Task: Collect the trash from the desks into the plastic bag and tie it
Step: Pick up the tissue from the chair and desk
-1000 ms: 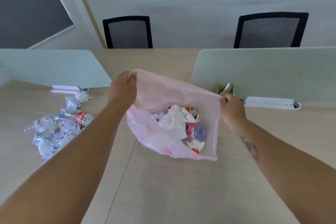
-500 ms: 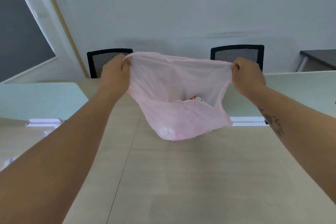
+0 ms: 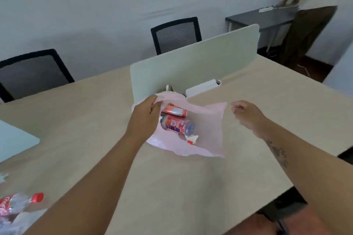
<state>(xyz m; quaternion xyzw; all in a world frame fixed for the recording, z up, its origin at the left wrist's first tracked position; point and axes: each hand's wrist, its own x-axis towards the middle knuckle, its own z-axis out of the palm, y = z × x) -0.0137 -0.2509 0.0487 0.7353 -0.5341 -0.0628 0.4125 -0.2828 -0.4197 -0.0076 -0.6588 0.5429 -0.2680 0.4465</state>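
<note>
A thin pink plastic bag [image 3: 207, 137] lies on the beige desk [image 3: 172, 177] in front of the green divider. Through its film I see a red can [image 3: 174, 110], a crushed bottle with a red label [image 3: 176, 126] and a small wrapper. My left hand [image 3: 145, 116] grips the bag's left rim. My right hand [image 3: 247, 113] hovers just right of the bag's upper right corner with fingers curled and pinched, apart from the plastic. At the bottom left corner lies a pile of trash, with a crushed cola bottle [image 3: 17, 204] with a red cap on top.
A green divider panel [image 3: 194, 66] stands behind the bag, with a white power strip [image 3: 202, 87] at its foot. Two black mesh chairs [image 3: 176, 34] sit across the desk. A person stands at a dark table [image 3: 261, 17] far right.
The bag, held up spread between both hands, has come down onto the desk. My right hand has let go of its rim. The view has swung right and down.
</note>
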